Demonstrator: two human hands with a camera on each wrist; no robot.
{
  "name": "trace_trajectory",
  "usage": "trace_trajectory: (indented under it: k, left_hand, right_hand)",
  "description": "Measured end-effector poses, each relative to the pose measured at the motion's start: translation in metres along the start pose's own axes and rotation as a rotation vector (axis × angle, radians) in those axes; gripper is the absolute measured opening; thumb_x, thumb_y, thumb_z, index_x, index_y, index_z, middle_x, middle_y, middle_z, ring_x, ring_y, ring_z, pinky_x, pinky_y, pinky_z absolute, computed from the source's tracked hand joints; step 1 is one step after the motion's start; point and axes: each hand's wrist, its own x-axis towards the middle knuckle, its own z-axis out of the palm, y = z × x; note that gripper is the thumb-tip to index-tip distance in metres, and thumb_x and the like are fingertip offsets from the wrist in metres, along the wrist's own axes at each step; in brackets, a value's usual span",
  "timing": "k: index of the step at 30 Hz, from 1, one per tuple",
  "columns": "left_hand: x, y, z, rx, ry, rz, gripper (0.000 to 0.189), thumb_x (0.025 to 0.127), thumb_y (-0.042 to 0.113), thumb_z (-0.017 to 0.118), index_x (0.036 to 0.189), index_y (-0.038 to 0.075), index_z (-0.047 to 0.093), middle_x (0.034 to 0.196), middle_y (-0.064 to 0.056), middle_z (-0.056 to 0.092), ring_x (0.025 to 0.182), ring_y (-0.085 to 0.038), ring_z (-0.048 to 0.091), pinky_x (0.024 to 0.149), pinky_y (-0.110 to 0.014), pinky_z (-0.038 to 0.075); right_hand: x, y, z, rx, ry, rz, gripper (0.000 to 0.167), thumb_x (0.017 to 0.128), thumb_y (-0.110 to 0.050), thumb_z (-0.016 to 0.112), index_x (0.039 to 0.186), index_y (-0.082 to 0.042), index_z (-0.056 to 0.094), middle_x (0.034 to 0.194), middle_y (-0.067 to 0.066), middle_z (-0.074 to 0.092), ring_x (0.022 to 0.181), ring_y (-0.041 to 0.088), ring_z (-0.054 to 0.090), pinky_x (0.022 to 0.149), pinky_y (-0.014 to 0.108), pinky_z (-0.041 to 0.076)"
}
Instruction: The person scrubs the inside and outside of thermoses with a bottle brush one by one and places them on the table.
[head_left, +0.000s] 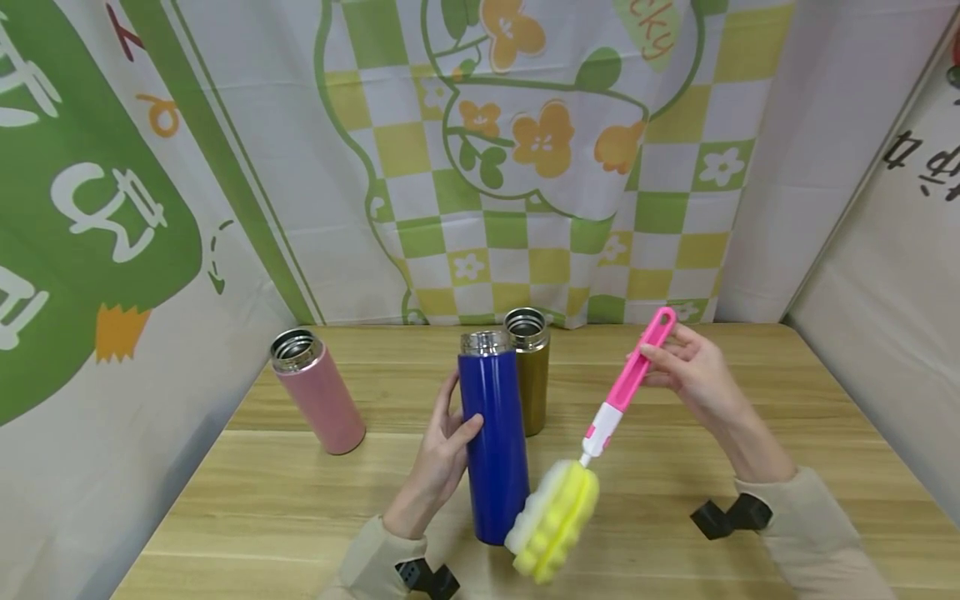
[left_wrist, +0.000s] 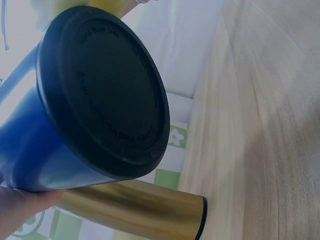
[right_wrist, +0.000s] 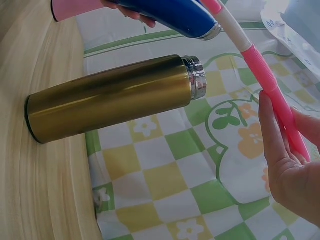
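Observation:
My left hand (head_left: 440,454) grips a blue bottle (head_left: 495,450) round its middle, lidless metal mouth upward. Its black base (left_wrist: 105,95) faces the left wrist camera, raised off the wooden surface. In my right hand (head_left: 693,371) I pinch the pink handle (head_left: 637,362) of a bottle brush, which slants down to the left. The brush's yellow and white sponge head (head_left: 557,521) hangs beside the lower end of the blue bottle and overlaps its edge in the head view. Just behind the blue bottle stands a gold bottle (right_wrist: 115,97), also without a lid.
A pink lidless bottle (head_left: 322,392) stands at the left of the wooden table (head_left: 255,508). Behind the table hangs a curtain (head_left: 420,275) with green and yellow checks, and printed cloth (head_left: 247,367) walls off the left side.

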Motion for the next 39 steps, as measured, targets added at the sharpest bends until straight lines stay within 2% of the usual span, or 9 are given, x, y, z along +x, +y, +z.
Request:
trace_trajectory:
  k: [6, 10, 12, 17, 20, 25, 29, 34, 39]
  left_hand:
    - [-0.001, -0.005, -0.005, 0.073, -0.067, 0.030, 0.075, 0.087, 0.018, 0.053, 0.142, 0.018, 0.002, 0.136, -0.026, 0.027, 0.113, -0.021, 0.045, 0.091, -0.040, 0.038]
    - [-0.003, -0.007, -0.008, 0.098, -0.114, 0.072, 0.071, 0.089, 0.017, 0.050, 0.142, 0.019, 0.003, 0.137, -0.024, 0.027, 0.116, -0.023, 0.043, 0.091, -0.039, 0.039]
    - [-0.003, -0.008, -0.009, 0.099, -0.112, 0.059, 0.071, 0.089, 0.017, 0.050, 0.142, 0.019, 0.003, 0.138, -0.025, 0.024, 0.117, -0.024, 0.041, 0.092, -0.039, 0.038]
    - [-0.004, -0.006, -0.008, 0.063, -0.081, -0.020, 0.070, 0.088, 0.011, 0.049, 0.141, 0.017, 0.003, 0.138, -0.026, 0.021, 0.117, -0.025, 0.041, 0.093, -0.041, 0.036]
    - [-0.005, -0.006, -0.007, 0.024, -0.083, -0.037, 0.066, 0.089, 0.005, 0.043, 0.141, 0.017, 0.004, 0.134, -0.023, 0.029, 0.111, -0.021, 0.047, 0.089, -0.038, 0.039]
    - [-0.007, -0.007, -0.008, -0.033, -0.122, -0.049, 0.065, 0.090, 0.006, 0.039, 0.141, 0.016, 0.000, 0.120, -0.013, 0.045, 0.098, -0.018, 0.056, 0.082, -0.036, 0.045]
    - [-0.008, -0.009, -0.011, -0.030, -0.137, -0.061, 0.075, 0.087, 0.007, 0.048, 0.141, 0.014, -0.003, 0.114, -0.008, 0.050, 0.095, -0.018, 0.057, 0.080, -0.036, 0.046]
    - [-0.006, -0.013, -0.014, 0.068, -0.110, -0.065, 0.097, 0.073, 0.007, 0.068, 0.140, 0.016, -0.001, 0.110, -0.009, 0.055, 0.096, -0.021, 0.058, 0.081, -0.040, 0.045]
    - [-0.006, -0.013, -0.013, 0.117, -0.072, -0.064, 0.098, 0.072, 0.009, 0.070, 0.140, 0.019, 0.001, 0.125, -0.016, 0.043, 0.103, -0.022, 0.053, 0.084, -0.042, 0.043]
  right_hand:
    - [0.004, -0.008, -0.003, 0.124, 0.100, -0.043, 0.019, 0.087, 0.008, 0.045, 0.101, 0.000, 0.053, 0.083, 0.013, 0.065, 0.075, 0.021, 0.065, 0.068, 0.031, 0.050]
    - [0.006, -0.017, -0.007, 0.196, 0.173, -0.073, 0.014, 0.086, 0.007, 0.048, 0.098, 0.003, 0.053, 0.082, 0.015, 0.064, 0.075, 0.022, 0.065, 0.069, 0.031, 0.050]
    - [0.007, -0.022, -0.009, 0.228, 0.213, -0.083, 0.013, 0.085, 0.007, 0.050, 0.097, 0.004, 0.053, 0.082, 0.016, 0.064, 0.074, 0.023, 0.065, 0.069, 0.032, 0.050]
    - [0.009, -0.032, -0.011, 0.308, 0.280, -0.102, 0.014, 0.082, 0.007, 0.054, 0.096, 0.006, 0.053, 0.080, 0.018, 0.063, 0.075, 0.026, 0.065, 0.070, 0.032, 0.050]
    - [0.010, -0.036, -0.011, 0.327, 0.311, -0.114, 0.014, 0.082, 0.006, 0.055, 0.096, 0.006, 0.053, 0.080, 0.020, 0.064, 0.076, 0.027, 0.065, 0.070, 0.032, 0.050]
    - [0.011, -0.039, -0.012, 0.343, 0.364, -0.133, 0.016, 0.080, 0.005, 0.058, 0.096, 0.006, 0.055, 0.081, 0.021, 0.064, 0.074, 0.027, 0.065, 0.067, 0.032, 0.051]
    - [0.012, -0.040, -0.012, 0.344, 0.389, -0.156, 0.016, 0.080, 0.005, 0.058, 0.095, 0.006, 0.055, 0.081, 0.020, 0.064, 0.074, 0.027, 0.065, 0.066, 0.032, 0.051]
    - [0.013, -0.040, -0.011, 0.361, 0.417, -0.177, 0.016, 0.079, 0.007, 0.059, 0.094, 0.007, 0.054, 0.079, 0.020, 0.064, 0.074, 0.027, 0.065, 0.066, 0.032, 0.051]
    - [0.014, -0.042, -0.013, 0.387, 0.458, -0.212, 0.014, 0.078, 0.007, 0.059, 0.091, 0.008, 0.054, 0.078, 0.020, 0.064, 0.071, 0.027, 0.065, 0.064, 0.032, 0.052]
